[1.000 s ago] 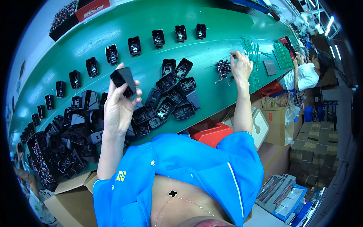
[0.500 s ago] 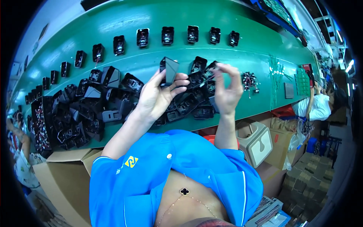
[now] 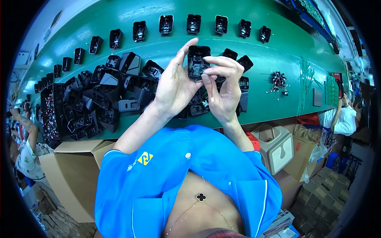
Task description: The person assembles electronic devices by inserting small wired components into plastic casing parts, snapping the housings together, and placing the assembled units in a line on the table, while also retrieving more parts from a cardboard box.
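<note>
Black plastic housing [image 3: 198, 62]: held upright above the green bench [image 3: 254, 101], long axis running 12 to 6 o'clock, open face toward the wearer. Left hand [image 3: 173, 88] grips it from 8 o'clock, fingers wrapped on its left edge; right hand [image 3: 224, 88] lies nearer its cavity, at 4 o'clock, fingers pinching a thin red-and-white wire [image 3: 211, 88] that hangs below. Surrounding: heap of housings [image 3: 99, 99] at 9 o'clock, row of housings [image 3: 193, 24] at 12, wire bundle [image 3: 279, 82] at 3.
</note>
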A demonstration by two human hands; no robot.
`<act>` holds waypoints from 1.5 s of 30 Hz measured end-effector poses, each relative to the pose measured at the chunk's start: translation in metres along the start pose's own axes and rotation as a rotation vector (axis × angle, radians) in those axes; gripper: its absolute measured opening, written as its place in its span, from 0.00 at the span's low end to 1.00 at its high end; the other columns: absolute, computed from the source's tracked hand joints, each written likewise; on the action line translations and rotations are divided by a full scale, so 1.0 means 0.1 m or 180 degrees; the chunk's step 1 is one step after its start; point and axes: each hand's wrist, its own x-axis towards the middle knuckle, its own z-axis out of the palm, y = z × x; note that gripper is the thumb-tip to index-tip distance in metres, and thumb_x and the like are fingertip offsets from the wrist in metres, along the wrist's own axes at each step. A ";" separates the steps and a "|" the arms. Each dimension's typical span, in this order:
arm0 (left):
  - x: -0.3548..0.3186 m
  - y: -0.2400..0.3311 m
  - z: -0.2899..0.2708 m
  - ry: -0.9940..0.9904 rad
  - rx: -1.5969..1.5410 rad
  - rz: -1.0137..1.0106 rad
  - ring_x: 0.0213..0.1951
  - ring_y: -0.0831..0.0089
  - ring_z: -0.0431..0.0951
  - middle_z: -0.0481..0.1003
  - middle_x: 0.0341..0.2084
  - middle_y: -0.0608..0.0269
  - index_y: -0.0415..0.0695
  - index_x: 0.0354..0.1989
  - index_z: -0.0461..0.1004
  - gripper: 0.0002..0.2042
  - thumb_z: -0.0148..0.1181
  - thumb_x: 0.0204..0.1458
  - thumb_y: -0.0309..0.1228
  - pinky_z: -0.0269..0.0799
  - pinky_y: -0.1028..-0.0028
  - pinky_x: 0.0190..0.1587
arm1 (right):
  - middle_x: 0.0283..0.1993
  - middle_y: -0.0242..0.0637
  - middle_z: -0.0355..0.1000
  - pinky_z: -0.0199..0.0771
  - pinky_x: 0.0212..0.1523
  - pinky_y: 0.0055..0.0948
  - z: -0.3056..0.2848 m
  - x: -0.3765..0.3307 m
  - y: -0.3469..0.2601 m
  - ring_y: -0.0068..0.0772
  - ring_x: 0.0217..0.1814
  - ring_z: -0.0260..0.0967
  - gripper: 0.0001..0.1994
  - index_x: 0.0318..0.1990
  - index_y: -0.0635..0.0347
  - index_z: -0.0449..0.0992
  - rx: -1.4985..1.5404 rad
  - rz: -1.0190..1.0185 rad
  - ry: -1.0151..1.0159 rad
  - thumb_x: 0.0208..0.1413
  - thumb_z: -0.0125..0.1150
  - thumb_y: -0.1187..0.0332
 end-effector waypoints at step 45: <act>0.02 -0.03 0.04 -0.0209 0.2841 0.0379 0.49 0.66 0.76 0.72 0.54 0.50 0.38 0.61 0.67 0.24 0.62 0.54 0.21 0.72 0.70 0.55 | 0.66 0.45 0.58 0.52 0.67 0.42 -0.21 -0.02 0.32 0.46 0.66 0.55 0.09 0.32 0.56 0.76 -0.0927 -0.0224 -0.0054 0.42 0.65 0.78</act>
